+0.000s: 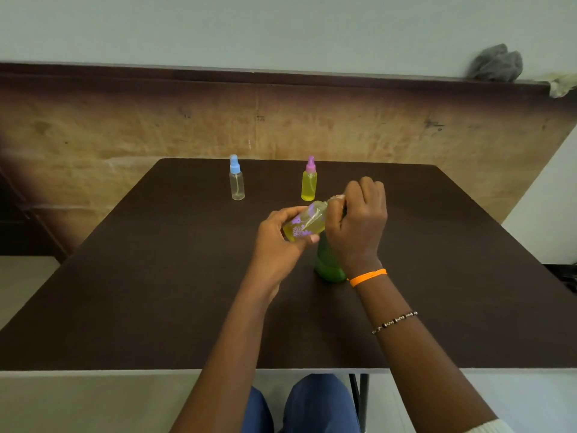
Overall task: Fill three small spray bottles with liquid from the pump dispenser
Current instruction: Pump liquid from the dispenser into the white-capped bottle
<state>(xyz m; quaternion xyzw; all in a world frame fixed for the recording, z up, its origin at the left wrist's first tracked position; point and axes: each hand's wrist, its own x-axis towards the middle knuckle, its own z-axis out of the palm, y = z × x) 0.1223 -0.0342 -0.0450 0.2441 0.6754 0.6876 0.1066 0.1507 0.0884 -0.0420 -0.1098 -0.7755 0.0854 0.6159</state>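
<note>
Yellow liquid fills the tilted flowered bottle (pixel 304 221), clamped in the left hand (pixel 276 245) over the table's (pixel 156 276) middle; the right hand (pixel 356 220) grips its cap end. Two bottles stand near the far edge.

Your dark brown table (pixel 156 292) carries three things right now. Towards the far edge you've got the blue-capped spray bottle (pixel 236 178), clear and upright, and well to its right the pink-capped spray bottle (pixel 309 179), upright with yellow liquid. Nearer you stands the green dispenser bottle (pixel 327 267), partly hidden behind your wrist.
</note>
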